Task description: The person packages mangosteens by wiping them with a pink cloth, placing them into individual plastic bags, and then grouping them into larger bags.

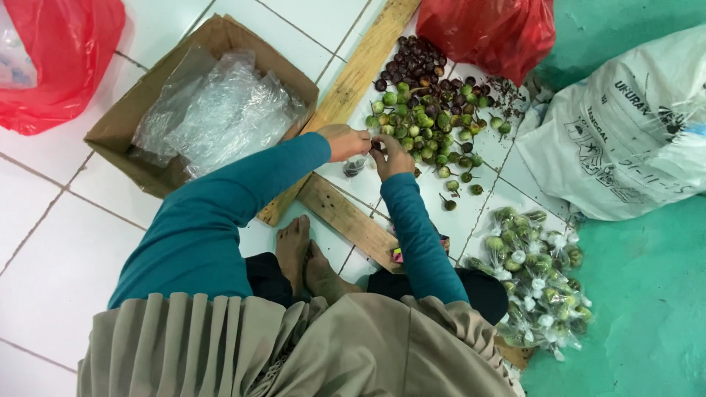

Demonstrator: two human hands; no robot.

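Fruit (pixel 423 117) lies heaped on the white tiled floor (pixel 51 242) straight beyond both hands, toward twelve o'clock, so near that the fingertips reach its closest edge. The heap is made of small round pieces, glossy green on the near side and dark purple-brown farther off, many with short stalks, and a few strays have rolled out toward four o'clock. The left hand (pixel 346 141) is curled with fingers pressed together, pinching the mouth of a small clear bag (pixel 354 166) that hangs just below it. The right hand (pixel 390 156) meets it from three o'clock, fingertips pinched on what looks like a single dark fruit at the bag's opening; the piece itself is too small to tell for sure. Both hands touch or nearly touch, and the right one sits closer to the heap. A rough wooden plank (pixel 353 81) runs on a long diagonal from seven to one o'clock under the left wrist, with a shorter plank (pixel 346 217) crossing below the forearms. At ten o'clock stands an open cardboard box (pixel 125 121) holding crumpled clear plastic bags (pixel 220 110), thin and crinkly. Red plastic bags (pixel 489 29) slump at one o'clock and at the far ten o'clock corner. A white woven sack (pixel 625 125) lies at three o'clock on green floor. Filled packets (pixel 537 279), knotted and shiny, are piled at four o'clock beside the person's knee.
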